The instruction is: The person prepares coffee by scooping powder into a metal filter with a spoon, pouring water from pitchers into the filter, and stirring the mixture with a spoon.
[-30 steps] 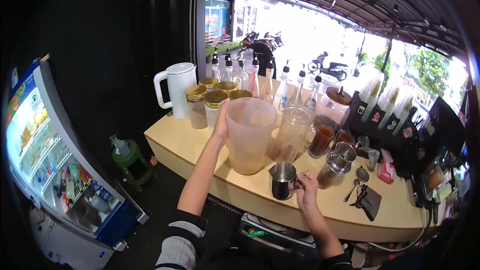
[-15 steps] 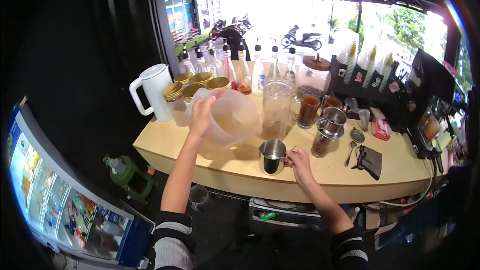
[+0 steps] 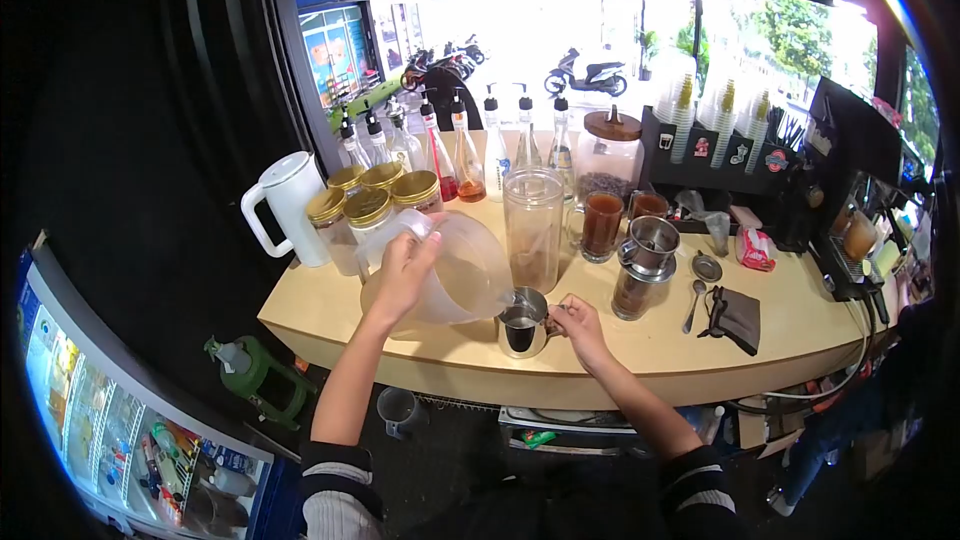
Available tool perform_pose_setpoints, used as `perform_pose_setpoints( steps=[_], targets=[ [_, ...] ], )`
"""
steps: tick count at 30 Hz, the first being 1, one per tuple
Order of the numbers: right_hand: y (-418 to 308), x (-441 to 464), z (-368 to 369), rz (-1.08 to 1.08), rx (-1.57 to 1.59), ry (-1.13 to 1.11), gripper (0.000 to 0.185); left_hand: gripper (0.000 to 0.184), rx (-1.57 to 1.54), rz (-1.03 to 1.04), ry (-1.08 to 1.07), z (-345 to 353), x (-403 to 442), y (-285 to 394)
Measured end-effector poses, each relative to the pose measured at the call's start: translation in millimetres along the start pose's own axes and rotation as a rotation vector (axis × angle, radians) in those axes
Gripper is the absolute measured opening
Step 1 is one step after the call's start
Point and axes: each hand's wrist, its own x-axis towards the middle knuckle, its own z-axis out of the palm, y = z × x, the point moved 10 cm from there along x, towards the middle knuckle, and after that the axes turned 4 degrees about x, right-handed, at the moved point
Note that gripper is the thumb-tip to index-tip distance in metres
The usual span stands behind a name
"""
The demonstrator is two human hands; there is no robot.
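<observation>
My left hand (image 3: pixel 402 278) is closed around the handle side of a large translucent plastic pitcher (image 3: pixel 468 262). The pitcher leans to the right, its spout over the rim of a small steel milk jug (image 3: pixel 520 338). Clear liquid shows at the spout, running into the jug. Pinched on the jug's handle are the fingers of my right hand (image 3: pixel 578 328); the jug is at the counter's front edge. Right behind it stands a tall clear plastic container (image 3: pixel 533 230). A metal drip filter (image 3: pixel 650 245) sits on a glass (image 3: pixel 636 295) to the right.
Gold-lidded jars (image 3: pixel 368 206) and a white jug (image 3: pixel 290 205) stand at the left of the counter (image 3: pixel 450 348). Pump bottles (image 3: pixel 497 160) line the back. Glasses of brown drink (image 3: pixel 601 225), a spoon (image 3: pixel 694 305) and a dark pouch (image 3: pixel 735 320) lie rightward. A person's leg (image 3: pixel 815 460) shows lower right.
The plastic pitcher has tipped further, bringing its spout down to the steel jug's rim, and liquid now runs out. The view has shifted slightly.
</observation>
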Motion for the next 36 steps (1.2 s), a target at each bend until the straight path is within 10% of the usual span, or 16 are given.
perform_pose_setpoints(
  steps=[36],
  targets=[
    [-11.4,1.0,-20.1,-0.033,-0.019,0.003,0.017,0.033,0.065,0.125,0.103,14.9,7.5,10.1]
  ],
)
